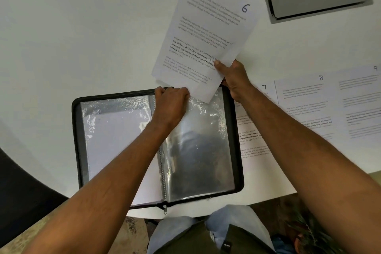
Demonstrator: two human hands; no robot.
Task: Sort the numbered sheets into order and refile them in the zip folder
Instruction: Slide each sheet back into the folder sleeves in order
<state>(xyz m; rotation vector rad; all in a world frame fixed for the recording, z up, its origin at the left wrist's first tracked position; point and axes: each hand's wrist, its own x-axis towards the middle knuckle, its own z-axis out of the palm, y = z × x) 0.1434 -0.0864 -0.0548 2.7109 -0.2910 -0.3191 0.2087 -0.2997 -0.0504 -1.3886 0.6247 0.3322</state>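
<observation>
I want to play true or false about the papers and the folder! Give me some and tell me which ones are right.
1. The right hand holds the sheet numbered 6. True.
2. The zip folder is zipped shut. False: it lies open on the table, its clear sleeves showing.
3. Sheets 7, 8 and 9 lie on the table to the right of the folder. True.
4. The left hand is resting on sheet 9. False: it is at the folder's top edge, gripping the clear sleeve.
5. The sheet numbered 6 is already inside a sleeve. False: it is still almost wholly above the folder.
</observation>
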